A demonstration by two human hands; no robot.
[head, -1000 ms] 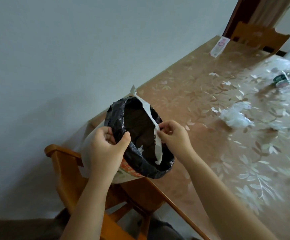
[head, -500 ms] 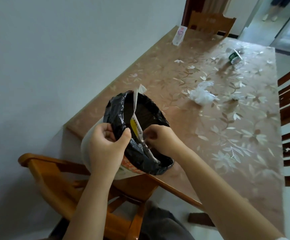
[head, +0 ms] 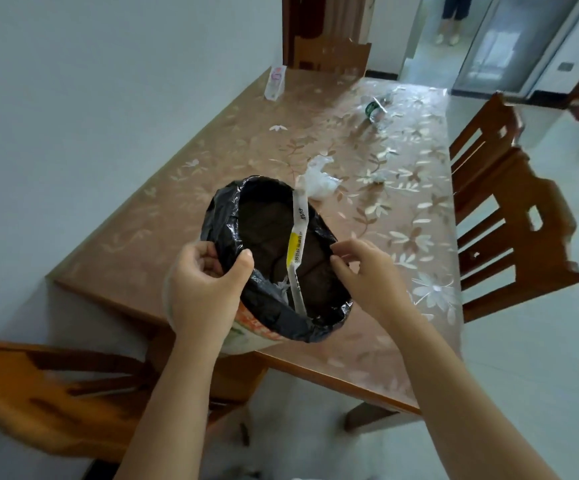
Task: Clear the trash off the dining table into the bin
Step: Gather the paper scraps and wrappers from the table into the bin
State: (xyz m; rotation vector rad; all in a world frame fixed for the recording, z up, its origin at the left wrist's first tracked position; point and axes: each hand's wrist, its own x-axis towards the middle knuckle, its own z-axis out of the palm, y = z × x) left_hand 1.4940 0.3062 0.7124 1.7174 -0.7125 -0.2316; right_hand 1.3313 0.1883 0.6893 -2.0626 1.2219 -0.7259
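Left hand point(head: 205, 292) grips the bin point(head: 246, 336) by its rim; right hand point(head: 367, 275) hangs loosely open beside it, holding nothing.

The left hand's fingers are curled tight over the near rim, pinching the black bag point(head: 274, 306) that lines the bin. The right hand's fingers are half spread and just beside the far rim, apart from the long white strip with a yellow patch point(head: 297, 244), which stands slanted inside the bin with its top end poking above the rim. The bin is tilted at the near corner of the dining table point(head: 184, 188). Still on the table are a crumpled white plastic bag point(head: 319, 180) just beyond the bin, a clear bottle with a green label point(head: 376, 110) well off towards the far end, and a small packet point(head: 276, 81) by the wall. Wooden chairs point(head: 509, 209) stand around the table.
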